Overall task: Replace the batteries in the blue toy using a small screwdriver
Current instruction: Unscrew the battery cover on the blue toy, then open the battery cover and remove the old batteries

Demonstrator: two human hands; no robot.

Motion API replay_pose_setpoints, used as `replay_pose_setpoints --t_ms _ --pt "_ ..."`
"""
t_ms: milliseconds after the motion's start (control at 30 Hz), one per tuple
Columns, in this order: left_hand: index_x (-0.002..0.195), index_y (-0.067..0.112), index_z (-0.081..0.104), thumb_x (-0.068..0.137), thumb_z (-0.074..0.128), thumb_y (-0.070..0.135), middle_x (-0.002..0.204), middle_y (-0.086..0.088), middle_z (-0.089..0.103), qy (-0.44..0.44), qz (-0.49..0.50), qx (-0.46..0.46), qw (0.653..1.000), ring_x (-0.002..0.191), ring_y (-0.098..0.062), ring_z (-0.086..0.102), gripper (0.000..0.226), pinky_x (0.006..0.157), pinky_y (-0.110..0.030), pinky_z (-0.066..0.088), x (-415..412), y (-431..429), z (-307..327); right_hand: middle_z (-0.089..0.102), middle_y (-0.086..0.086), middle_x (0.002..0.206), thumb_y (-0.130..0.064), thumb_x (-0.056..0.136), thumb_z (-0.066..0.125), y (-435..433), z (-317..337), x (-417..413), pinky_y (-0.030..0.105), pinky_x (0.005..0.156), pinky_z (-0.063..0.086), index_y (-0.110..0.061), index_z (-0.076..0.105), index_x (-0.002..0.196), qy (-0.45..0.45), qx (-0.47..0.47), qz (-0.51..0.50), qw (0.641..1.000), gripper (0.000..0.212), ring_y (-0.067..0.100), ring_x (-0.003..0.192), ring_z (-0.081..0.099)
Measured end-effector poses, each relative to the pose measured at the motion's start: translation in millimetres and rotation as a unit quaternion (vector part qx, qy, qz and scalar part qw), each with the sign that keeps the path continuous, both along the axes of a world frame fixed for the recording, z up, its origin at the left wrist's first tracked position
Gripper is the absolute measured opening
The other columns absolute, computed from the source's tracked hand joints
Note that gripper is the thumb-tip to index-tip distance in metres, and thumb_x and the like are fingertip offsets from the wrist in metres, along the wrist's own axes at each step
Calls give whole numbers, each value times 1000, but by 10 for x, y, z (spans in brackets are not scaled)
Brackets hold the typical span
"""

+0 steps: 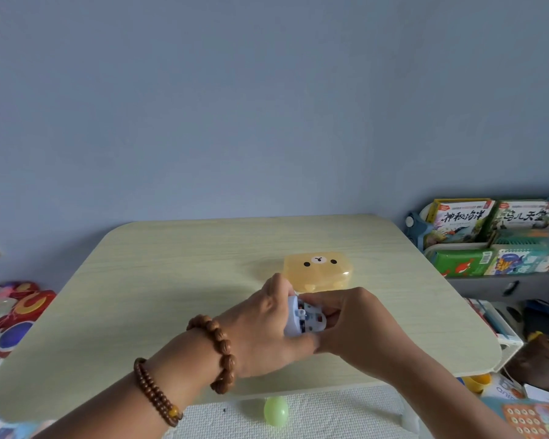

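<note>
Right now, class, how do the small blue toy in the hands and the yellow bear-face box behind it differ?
The small pale-blue plastic toy is held above the table by the left hand and right hand; the translucent yellow bear-face box rests on the table untouched. The toy looks smaller than the box. The toy's inner parts show; the box is closed. Both are plastic with rounded corners.

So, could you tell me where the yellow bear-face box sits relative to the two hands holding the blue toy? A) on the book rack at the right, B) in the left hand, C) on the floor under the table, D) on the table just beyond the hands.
D: the yellow bear-face box rests on the table just past the left hand and right hand, which hold the blue toy between them.
</note>
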State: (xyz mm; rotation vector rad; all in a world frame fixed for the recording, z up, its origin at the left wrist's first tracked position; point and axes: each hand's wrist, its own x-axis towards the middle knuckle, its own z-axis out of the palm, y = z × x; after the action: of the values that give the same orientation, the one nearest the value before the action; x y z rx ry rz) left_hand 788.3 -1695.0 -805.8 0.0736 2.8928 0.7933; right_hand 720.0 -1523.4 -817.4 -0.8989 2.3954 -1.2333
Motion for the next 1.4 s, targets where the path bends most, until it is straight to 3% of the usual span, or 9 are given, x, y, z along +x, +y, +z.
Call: replay_pose_setpoints --t_ms 100,233,333,433,600,767,933,1067,1400 --pt "128 26 19 91 57 49 128 -2 45 -17 1 -10 1000 96 -21 64 58 84 -39 57 -7 -76 11 80 -13 80 -36 62 94 -2 4 1 19 64 50 -41 78 98 -1 7 0 1000 39 -1 65 68" --pt "123 20 29 92 54 54 133 5 30 86 24 15 996 108 -17 59 52 91 -34 53 6 -165 29 80 -16 83 -28 65 94 19 8 -8 20 66 55 -42 78 103 -7 13 -8 1000 44 5 73 75" --pt "116 25 48 76 49 73 117 11 37 187 100 1 977 98 -6 56 63 81 -19 50 24 -255 116 80 -19 84 -27 65 94 23 -13 -15 14 68 56 -36 77 109 -22 26 -18 999 47 -2 74 76" --pt "120 26 58 74 55 75 109 11 50 232 187 -37 954 94 -8 58 68 80 -21 49 52 -394 202 80 -21 85 -29 64 95 11 -12 -16 15 69 59 -34 74 114 -25 36 -29 999 54 -3 76 75" --pt "133 22 49 77 55 77 123 2 63 194 287 -167 923 112 -23 60 79 88 -35 51 176 -574 204 78 -26 84 -32 64 94 13 -11 -13 14 68 58 -34 70 120 -13 45 -27 999 62 -4 75 75" --pt "90 19 43 78 57 75 87 -1 60 104 324 -239 909 89 -28 66 59 60 -30 43 246 -660 109 78 -16 87 -37 61 94 17 -50 -31 12 68 57 -34 66 127 16 51 -30 998 71 -8 80 72" --pt "81 21 40 85 58 65 63 11 38 75 311 -250 914 75 -22 55 48 62 -27 42 256 -721 25 75 -19 91 -42 62 93 17 -78 -54 12 73 58 -38 63 128 37 57 -18 998 73 -9 84 70" --pt "84 23 42 84 58 65 85 5 48 57 292 -252 921 82 -21 59 45 64 -27 43 233 -746 -80 75 -21 90 -41 65 92 20 -58 -63 9 71 55 -40 64 125 41 56 -4 998 66 -10 85 70" --pt "110 19 56 84 52 73 100 1 50 11 288 -269 919 88 -18 57 59 67 -28 48 219 -755 -183 76 -21 95 -41 68 89 69 6 -96 15 78 59 -44 61 123 37 80 40 995 61 -7 89 71"
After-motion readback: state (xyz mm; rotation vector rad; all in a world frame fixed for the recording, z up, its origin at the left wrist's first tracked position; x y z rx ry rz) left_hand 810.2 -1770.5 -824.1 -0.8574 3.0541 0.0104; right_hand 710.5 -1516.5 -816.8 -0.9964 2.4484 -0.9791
